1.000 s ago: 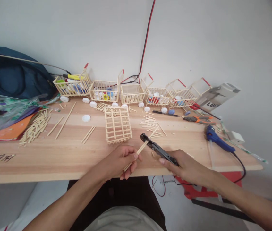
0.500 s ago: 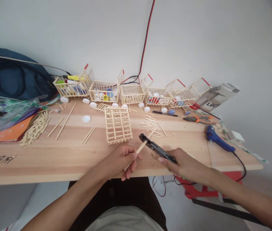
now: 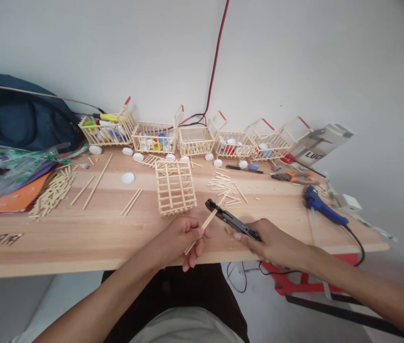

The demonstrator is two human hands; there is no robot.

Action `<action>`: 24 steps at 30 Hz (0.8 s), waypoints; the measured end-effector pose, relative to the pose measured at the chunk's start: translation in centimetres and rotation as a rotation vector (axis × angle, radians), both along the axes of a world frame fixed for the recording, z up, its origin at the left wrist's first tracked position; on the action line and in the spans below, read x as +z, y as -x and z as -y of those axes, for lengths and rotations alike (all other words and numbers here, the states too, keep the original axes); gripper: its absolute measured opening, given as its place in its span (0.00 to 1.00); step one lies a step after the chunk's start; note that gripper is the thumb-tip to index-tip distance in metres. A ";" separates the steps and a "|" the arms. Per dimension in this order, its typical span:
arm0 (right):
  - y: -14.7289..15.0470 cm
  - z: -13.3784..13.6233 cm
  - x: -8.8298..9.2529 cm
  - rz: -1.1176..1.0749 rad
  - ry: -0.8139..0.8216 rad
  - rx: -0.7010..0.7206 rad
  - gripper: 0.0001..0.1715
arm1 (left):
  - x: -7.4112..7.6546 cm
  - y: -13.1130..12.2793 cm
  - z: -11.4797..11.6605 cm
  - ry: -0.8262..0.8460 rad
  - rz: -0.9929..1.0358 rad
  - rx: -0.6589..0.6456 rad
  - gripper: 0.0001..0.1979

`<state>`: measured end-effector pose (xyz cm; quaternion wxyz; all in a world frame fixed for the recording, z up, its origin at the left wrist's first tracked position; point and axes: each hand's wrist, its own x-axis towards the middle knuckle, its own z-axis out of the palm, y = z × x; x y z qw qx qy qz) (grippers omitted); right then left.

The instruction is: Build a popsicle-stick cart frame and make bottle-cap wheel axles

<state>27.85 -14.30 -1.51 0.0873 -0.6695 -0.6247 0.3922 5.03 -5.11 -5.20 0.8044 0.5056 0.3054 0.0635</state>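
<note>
My left hand (image 3: 180, 237) pinches two thin wooden sticks (image 3: 208, 220) side by side over the front of the table. Their far ends reach the jaws of black wire-stripper-like pliers (image 3: 237, 224), whose handles my right hand (image 3: 277, 245) grips. Whether the jaws bite on the sticks I cannot tell for sure. Just behind my left hand stands a lattice basket of glued sticks (image 3: 176, 191). Short cut pieces (image 3: 219, 182) lie scattered beyond the pliers, and two loose sticks (image 3: 131, 202) rest left of the basket.
Several small stick carts (image 3: 195, 140) with bottle-cap wheels line the wall. At the right are a blue glue gun (image 3: 325, 207), orange-handled pliers (image 3: 297, 177) and a white adapter (image 3: 350, 203). A stick pile (image 3: 52, 193), plastic bags (image 3: 19, 164) and a blue bag (image 3: 19, 116) occupy the left.
Almost nothing differs. The pliers' head has shifted very slightly left along with the view; both hands keep their hold.
</note>
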 end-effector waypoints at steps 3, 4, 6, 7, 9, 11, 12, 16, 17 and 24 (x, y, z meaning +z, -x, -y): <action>-0.1 0.0 -0.1 0.015 -0.001 0.028 0.29 | 0.2 0.0 0.0 0.006 -0.010 -0.002 0.08; -0.2 0.0 -0.1 0.019 0.000 0.039 0.29 | 0.3 0.0 0.1 0.009 -0.012 0.000 0.08; -0.2 -0.1 -0.1 0.022 -0.006 0.056 0.27 | 0.3 0.0 0.2 0.014 -0.011 0.009 0.08; -0.2 -0.2 -0.1 0.024 -0.012 0.064 0.27 | 0.3 0.1 0.2 0.016 -0.008 0.017 0.08; -0.1 -0.3 0.0 0.028 -0.034 0.085 0.27 | 0.2 0.1 0.4 0.021 0.002 0.034 0.09; -0.1 -0.4 0.1 0.032 -0.046 0.099 0.27 | 0.1 0.2 0.5 0.027 0.011 0.044 0.09; -0.1 -0.5 0.1 0.033 -0.048 0.101 0.27 | 0.1 0.3 0.6 0.031 0.014 0.046 0.10; -0.1 -0.6 0.1 0.051 -0.041 0.085 0.28 | 0.0 0.3 0.5 0.032 0.023 0.045 0.11; -0.1 -0.6 0.0 0.051 -0.042 0.083 0.28 | 0.0 0.3 0.4 0.029 0.023 0.045 0.11; -0.1 -0.7 0.0 0.038 -0.038 0.068 0.27 | -0.2 0.3 0.3 0.031 0.024 0.040 0.10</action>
